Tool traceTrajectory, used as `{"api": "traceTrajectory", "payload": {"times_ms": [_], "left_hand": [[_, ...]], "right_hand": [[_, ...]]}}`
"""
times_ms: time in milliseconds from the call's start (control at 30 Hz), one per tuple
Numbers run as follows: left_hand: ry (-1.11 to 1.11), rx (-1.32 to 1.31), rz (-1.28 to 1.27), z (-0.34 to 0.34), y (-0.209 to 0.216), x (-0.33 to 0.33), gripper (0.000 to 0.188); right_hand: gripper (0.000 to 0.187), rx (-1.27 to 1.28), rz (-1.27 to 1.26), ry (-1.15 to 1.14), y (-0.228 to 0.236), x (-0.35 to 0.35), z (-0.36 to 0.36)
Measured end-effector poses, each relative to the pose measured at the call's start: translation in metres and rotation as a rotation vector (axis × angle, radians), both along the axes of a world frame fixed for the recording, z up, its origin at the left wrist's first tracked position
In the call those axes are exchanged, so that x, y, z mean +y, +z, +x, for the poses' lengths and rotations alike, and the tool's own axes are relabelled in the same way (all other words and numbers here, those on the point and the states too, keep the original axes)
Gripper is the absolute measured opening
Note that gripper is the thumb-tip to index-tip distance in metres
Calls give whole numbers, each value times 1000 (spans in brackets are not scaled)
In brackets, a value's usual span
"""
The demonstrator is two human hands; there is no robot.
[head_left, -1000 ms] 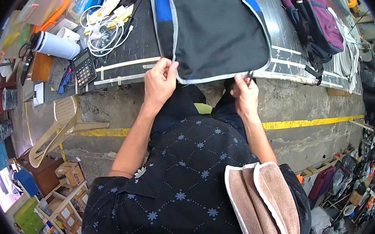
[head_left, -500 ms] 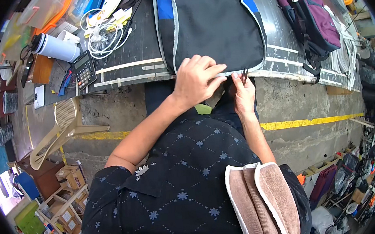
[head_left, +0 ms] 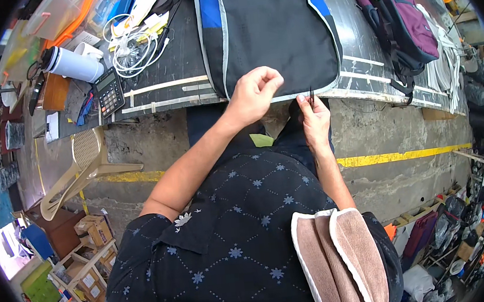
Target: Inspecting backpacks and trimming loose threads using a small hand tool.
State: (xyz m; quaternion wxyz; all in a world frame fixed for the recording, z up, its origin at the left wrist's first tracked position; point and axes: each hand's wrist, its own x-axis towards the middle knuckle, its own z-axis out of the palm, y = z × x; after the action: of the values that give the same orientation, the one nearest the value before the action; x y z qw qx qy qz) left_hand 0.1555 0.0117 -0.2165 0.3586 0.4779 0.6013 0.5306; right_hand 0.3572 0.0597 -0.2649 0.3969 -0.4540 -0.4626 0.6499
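While the large black fabric piece with grey edge binding and blue side sections lies spread on the dark, scuffed worktable, both hands are at its near edge, right by the table's front edge. Left hand: over the near border, thumb and index tips brought together in a pinch, other fingers curled. Too small to tell if anything thin sits in that pinch, or if the hand touches the cloth. Right hand: closed round a small, slim, dark pointed tool, tip pointing away from the body; thumb tip is up at the grey binding, just right of the left hand.

Pale strips run along the table front. Left of the fabric: black desk calculator, white cylindrical bottle with black lid lying tilted, loosely coiled white cable. Right of it, well apart from the hands: purple-and-navy backpack, with a heap of white strips beside it. Beige plastic chair stands below the table's left part; yellow line crosses the concrete floor. Brown towel with white edging hangs over the right shoulder of the black patterned shirt.
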Motion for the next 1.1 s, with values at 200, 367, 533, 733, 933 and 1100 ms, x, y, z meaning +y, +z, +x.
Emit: {"api": "traceTrajectory", "payload": {"times_ms": [200, 367, 533, 733, 933, 1100], "left_hand": [[62, 151, 69, -16, 20, -13, 15], [83, 442, 128, -2, 11, -21, 8], [44, 661, 231, 2, 10, -18, 9], [30, 180, -69, -3, 11, -20, 14], [8, 145, -26, -3, 7, -20, 19], [-4, 127, -28, -1, 8, -20, 20]], "right_hand": [[17, -57, -6, 116, 5, -4, 9], [14, 14, -15, 133, 11, -15, -12], [12, -16, 55, 157, 7, -13, -7], [22, -381, 390, 101, 23, -23, 5], [20, -495, 633, 93, 52, -29, -4], [16, -619, 758, 115, 59, -27, -11]]}}
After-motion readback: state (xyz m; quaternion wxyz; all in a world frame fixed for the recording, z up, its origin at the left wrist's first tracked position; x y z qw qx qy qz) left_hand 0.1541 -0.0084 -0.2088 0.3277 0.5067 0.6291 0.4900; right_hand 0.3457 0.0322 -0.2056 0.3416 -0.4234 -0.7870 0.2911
